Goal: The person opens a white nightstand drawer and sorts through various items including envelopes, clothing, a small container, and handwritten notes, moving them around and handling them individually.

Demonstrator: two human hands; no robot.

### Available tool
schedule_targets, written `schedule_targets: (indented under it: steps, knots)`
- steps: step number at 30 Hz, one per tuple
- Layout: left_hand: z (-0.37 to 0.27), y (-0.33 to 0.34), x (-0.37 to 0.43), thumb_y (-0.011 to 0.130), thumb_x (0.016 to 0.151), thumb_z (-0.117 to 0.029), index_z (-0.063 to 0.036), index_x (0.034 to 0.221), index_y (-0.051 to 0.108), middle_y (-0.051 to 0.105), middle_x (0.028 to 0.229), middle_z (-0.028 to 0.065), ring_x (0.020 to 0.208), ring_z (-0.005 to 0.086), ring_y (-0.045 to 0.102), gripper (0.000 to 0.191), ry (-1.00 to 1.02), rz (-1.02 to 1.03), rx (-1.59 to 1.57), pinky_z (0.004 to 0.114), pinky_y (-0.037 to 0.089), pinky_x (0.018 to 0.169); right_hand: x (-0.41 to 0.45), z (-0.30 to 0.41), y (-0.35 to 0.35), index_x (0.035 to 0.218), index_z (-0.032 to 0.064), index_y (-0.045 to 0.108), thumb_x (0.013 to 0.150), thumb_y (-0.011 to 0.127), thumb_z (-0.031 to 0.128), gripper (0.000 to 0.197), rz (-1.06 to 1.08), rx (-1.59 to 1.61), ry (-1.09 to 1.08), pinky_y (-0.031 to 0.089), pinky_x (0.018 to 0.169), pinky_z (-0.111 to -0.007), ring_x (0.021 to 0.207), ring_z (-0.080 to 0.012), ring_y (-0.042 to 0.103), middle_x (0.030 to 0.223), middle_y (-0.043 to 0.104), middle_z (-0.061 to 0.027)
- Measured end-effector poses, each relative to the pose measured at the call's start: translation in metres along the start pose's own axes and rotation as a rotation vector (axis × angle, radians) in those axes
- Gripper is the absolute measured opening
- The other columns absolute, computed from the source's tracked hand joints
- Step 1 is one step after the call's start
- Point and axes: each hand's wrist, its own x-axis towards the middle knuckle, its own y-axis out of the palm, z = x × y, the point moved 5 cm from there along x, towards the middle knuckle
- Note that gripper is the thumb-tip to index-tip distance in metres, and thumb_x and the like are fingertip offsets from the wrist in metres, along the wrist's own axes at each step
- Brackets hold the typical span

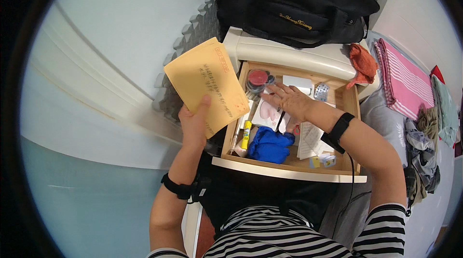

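Observation:
My left hand point(195, 120) grips a small stack of yellow paper envelopes point(202, 84), thumb on top, left of the pulled-out wooden drawer point(300, 168). Handwriting covers the upper envelope. Over the drawer, my right hand point(289, 100) has its fingers spread and holds nothing. Its fingertips are beside a clear round container with a red top point(257, 77); whether they touch it I cannot tell. Below the hand lies a white box with a pink picture point(266, 113). A bunched blue cloth point(271, 145), a yellow tube point(246, 135) and written papers point(309, 142) lie nearer the drawer front.
A black fabric bag point(300, 8) sits on the cream cabinet top point(289, 53). An orange cloth point(363, 64) hangs at its right corner. Folded pink striped cloth point(405, 78) and crumpled clothes point(423, 156) lie on the bed at right. A cable point(351, 185) trails from my right wrist strap.

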Motion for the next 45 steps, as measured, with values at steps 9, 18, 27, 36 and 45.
schedule_targets:
  steps: [9, 18, 27, 36, 45]
  knots:
    - [-0.002, -0.007, -0.006, 0.063, 0.082, -0.015, 0.0024, 0.096, 0.058, 0.061, 0.087, 0.0047, 0.076, 0.0087, 0.055, 0.022, 0.014, 0.024, 0.098, 0.022, 0.044, 0.068, 0.038, 0.025, 0.017, 0.140, 0.0260, 0.011, 0.049, 0.081, 0.017, 0.115, -0.073, -0.308, -0.327, 0.016, 0.107, -0.045, 0.132, -0.0255, 0.019, 0.140, 0.025, -0.0097]
    - [0.000, -0.005, -0.005, 0.057, 0.084, -0.011, 0.0033, 0.100, 0.055, 0.060, 0.092, 0.0060, 0.077, 0.0099, 0.056, 0.021, -0.063, 0.089, -0.043, 0.023, 0.046, 0.068, -0.022, 0.003, -0.038, 0.137, 0.0081, 0.021, 0.050, 0.077, 0.026, 0.106, -0.441, 0.047, -0.097, 0.026, 0.102, -0.045, 0.115, -0.0337, 0.039, 0.119, 0.042, -0.0203]
    - [0.002, 0.025, -0.007, 0.059, 0.083, -0.012, 0.0040, 0.103, 0.053, 0.060, 0.093, 0.0088, 0.078, 0.0112, 0.058, 0.026, -0.062, 0.185, 0.051, 0.024, 0.047, 0.068, -0.129, -0.054, -0.022, 0.138, 0.0021, 0.013, 0.054, 0.076, 0.035, 0.110, -0.299, 0.234, 0.458, 0.035, 0.095, -0.040, 0.105, -0.0406, 0.047, 0.110, 0.049, -0.0263]
    - [0.012, 0.035, -0.012, 0.055, 0.086, -0.011, 0.0031, 0.105, 0.052, 0.059, 0.095, 0.0068, 0.084, 0.0102, 0.055, 0.024, -0.061, 0.260, 0.033, 0.023, 0.045, 0.073, -0.150, -0.040, 0.069, 0.138, 0.0032, 0.014, 0.053, 0.071, 0.060, 0.117, 0.111, 0.218, 0.468, 0.038, 0.091, -0.042, 0.107, -0.0397, 0.048, 0.106, 0.054, -0.0242]
    - [-0.003, 0.023, -0.010, 0.052, 0.086, -0.011, 0.0029, 0.106, 0.051, 0.058, 0.096, 0.0077, 0.081, 0.0112, 0.056, 0.025, -0.061, 0.100, 0.018, 0.024, 0.046, 0.070, -0.104, -0.024, 0.010, 0.134, -0.0043, 0.023, 0.071, 0.060, 0.057, 0.096, -0.244, 1.027, 0.126, 0.033, 0.098, -0.041, 0.119, -0.0356, 0.039, 0.132, 0.032, -0.0272]
